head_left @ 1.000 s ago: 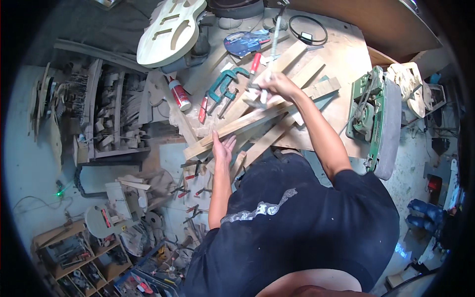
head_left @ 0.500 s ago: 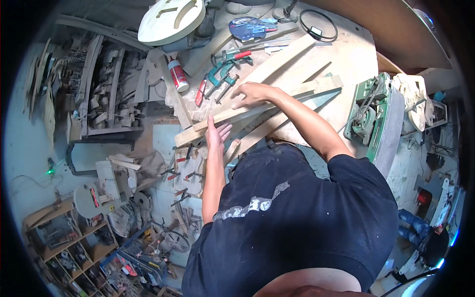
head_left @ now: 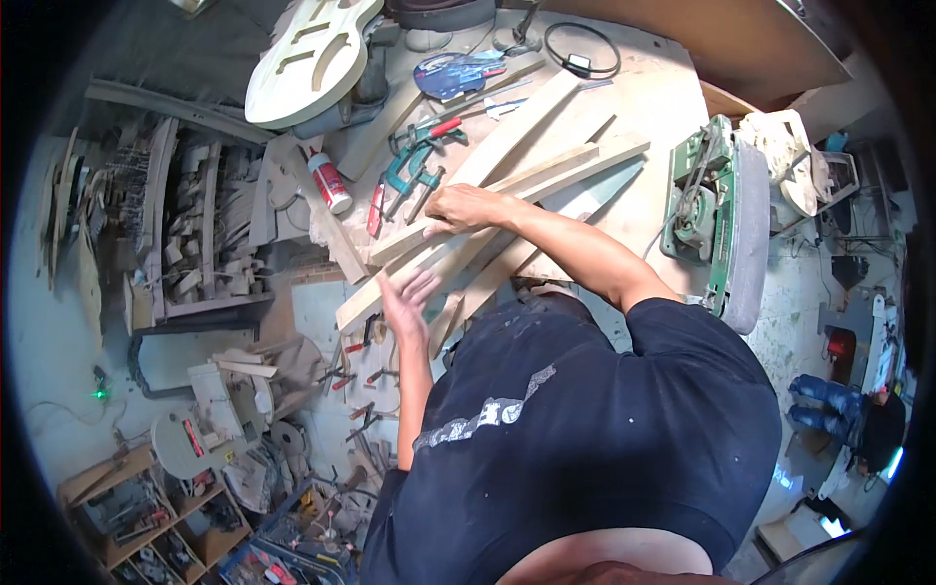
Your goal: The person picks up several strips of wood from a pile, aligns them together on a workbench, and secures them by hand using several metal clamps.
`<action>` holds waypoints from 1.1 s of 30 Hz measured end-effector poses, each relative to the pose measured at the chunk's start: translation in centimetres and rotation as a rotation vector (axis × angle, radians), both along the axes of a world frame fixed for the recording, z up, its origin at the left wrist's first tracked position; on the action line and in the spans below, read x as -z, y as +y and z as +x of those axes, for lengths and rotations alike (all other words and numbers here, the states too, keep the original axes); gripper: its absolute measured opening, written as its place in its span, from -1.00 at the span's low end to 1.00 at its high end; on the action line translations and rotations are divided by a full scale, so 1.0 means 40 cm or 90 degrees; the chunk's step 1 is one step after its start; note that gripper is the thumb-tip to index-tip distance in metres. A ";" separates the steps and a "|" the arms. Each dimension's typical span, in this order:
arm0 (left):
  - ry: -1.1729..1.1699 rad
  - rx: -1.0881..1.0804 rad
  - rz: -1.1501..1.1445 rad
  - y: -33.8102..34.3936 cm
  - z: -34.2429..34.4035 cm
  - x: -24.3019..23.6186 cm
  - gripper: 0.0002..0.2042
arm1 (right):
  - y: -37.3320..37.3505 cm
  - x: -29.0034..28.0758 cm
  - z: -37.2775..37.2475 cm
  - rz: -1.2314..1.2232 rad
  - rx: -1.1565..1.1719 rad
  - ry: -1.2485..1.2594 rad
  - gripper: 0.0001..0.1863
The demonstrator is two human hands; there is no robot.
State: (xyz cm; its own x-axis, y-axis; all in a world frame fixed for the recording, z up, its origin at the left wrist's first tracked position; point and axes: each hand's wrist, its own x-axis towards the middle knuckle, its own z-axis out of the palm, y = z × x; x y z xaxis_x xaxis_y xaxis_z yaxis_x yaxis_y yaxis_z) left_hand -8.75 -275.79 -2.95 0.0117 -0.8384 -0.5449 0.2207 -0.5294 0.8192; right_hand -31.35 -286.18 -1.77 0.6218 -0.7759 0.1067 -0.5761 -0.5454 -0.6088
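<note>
My right hand [head_left: 462, 209] is closed around a narrow wooden strip [head_left: 402, 241], which slants across the bench from lower left to upper right. Beside the strip, on my side, lies a longer pale wooden board [head_left: 359, 308] at nearly the same slant. My left hand [head_left: 408, 300] is at that board's near-left end, fingers spread and slightly blurred. Whether its thumb touches the board I cannot tell. Beyond my right hand are a green clamp [head_left: 411, 166] and a red-handled tool [head_left: 375, 208]. Another long board [head_left: 512, 127] runs up the bench behind the strip.
A glue bottle [head_left: 330, 182] and a pale guitar body [head_left: 312, 63] are at the far left. On the right stands a green belt sander [head_left: 712, 214]. A coiled black cable [head_left: 583, 51] lies at the back. A person [head_left: 858, 429] is farther off at right.
My right hand has gone from loosely open to gripping the strip, which now sits apart from the board. My left hand's fingers have come away from the wood. The whole view has shifted slightly.
</note>
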 end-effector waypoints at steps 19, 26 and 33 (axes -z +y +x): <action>0.262 -0.280 -0.436 -0.274 -0.124 -0.437 -0.58 | 0.062 -0.427 0.018 -0.417 0.407 -0.153 -0.38; 0.237 -0.361 -0.398 -0.382 -0.240 -0.520 -0.79 | 0.003 -0.510 -0.020 -0.418 0.450 -0.202 -0.58; 0.306 -0.307 -0.404 -0.496 -0.108 -0.376 -0.75 | 0.114 -0.471 -0.176 -0.472 0.351 -0.665 -0.82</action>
State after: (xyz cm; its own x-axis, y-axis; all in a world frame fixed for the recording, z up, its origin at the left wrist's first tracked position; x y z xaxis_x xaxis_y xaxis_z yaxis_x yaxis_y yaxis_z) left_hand -13.08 -295.64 12.08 0.3283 -0.9443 -0.0227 0.6905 0.2235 0.6879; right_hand -38.39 -281.61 17.06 -0.3626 -0.4506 0.8158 -0.2833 -0.7807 -0.5571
